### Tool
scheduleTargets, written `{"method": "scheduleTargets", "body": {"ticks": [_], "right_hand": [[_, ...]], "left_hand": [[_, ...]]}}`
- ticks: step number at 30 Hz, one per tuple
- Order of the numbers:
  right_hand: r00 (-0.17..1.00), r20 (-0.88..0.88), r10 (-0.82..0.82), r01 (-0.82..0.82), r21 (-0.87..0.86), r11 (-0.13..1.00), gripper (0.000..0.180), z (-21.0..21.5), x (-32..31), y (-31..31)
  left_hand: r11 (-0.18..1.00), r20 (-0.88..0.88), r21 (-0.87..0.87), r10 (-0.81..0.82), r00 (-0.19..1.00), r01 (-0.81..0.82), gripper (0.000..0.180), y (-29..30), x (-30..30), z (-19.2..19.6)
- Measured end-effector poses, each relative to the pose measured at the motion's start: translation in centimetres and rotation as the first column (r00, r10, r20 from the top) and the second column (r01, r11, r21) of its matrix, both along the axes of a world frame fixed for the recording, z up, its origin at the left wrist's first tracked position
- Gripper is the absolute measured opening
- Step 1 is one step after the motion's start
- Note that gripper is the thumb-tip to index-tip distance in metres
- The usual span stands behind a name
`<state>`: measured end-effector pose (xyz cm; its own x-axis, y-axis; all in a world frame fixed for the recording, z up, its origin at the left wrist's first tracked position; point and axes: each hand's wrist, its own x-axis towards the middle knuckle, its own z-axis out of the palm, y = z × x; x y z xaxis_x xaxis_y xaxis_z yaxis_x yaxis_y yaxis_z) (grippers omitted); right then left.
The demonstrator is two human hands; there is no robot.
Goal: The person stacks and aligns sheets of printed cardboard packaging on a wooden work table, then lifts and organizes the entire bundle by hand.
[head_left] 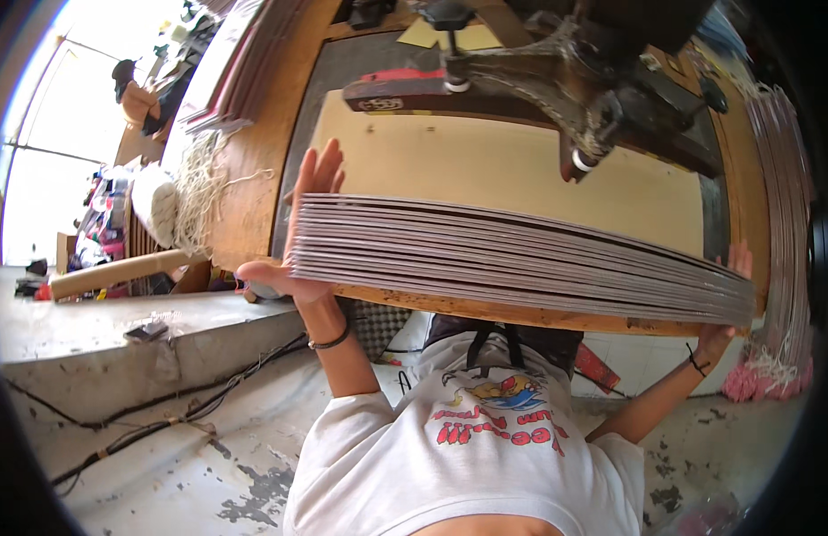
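A long stack of thin, flat, greyish sheets [521, 262] lies edge-on to me, at the near side of the wooden table [253, 192]. It is clasped between my two hands. My left hand [308, 237] presses its palm to the left end, fingers stretched upward and thumb out to the side. Around the right end is my right hand [738, 259], its fingertips showing above the sheets and part of the palm below; the rest is hidden. Behind the stack a pale yellowish board [521, 174] covers the tabletop's dark inset.
A heavy metal press arm with a dark bar [521, 105] spans the table's far side. More flat sheets [231, 67] and white strings [204, 188] are at left; bundled strips [785, 205] and pink strings [767, 380] at right. Far left, another person [138, 100] works. Cables [177, 418] cross the floor.
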<state>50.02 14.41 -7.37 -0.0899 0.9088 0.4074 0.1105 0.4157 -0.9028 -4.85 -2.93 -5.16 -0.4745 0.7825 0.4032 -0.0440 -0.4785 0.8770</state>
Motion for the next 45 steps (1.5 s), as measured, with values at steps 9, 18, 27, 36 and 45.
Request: {"method": "scheduleTargets", "body": {"ticks": [9, 18, 27, 36, 45], "right_hand": [[1.000, -0.013, 0.008, -0.008, -0.010, 1.000, 0.137, -0.6, 0.8, 0.1], [0.988, -0.143, 0.054, -0.056, -0.016, 0.998, 0.114, -2.6, 2.5, 0.6], [0.999, 0.040, 0.033, -0.032, -0.033, 0.999, 0.110, -1.0, 2.1, 0.2], [0.962, -0.059, -0.266, 0.266, -0.010, 0.964, 0.108, -3.2, 2.2, 0.1], [0.991, 0.042, -0.125, 0.120, 0.119, 0.986, 0.106, -2.1, 1.9, 0.6]], "left_hand": [[0.993, 0.037, -0.106, 0.062, 0.997, -0.058, 0.147, -1.1, 0.4, 0.5], [0.989, -0.095, -0.069, 0.123, 0.988, -0.130, 0.159, -1.7, -0.5, -1.2], [0.971, -0.440, -0.140, 0.113, 0.891, -0.193, 0.126, -2.6, -0.9, -2.6], [0.728, -0.388, -0.412, 0.405, 0.828, -0.549, 0.117, -8.6, -9.9, -12.4], [0.999, 0.048, 0.041, 0.013, 0.999, -0.015, 0.116, -7.5, -7.2, -7.2]]}}
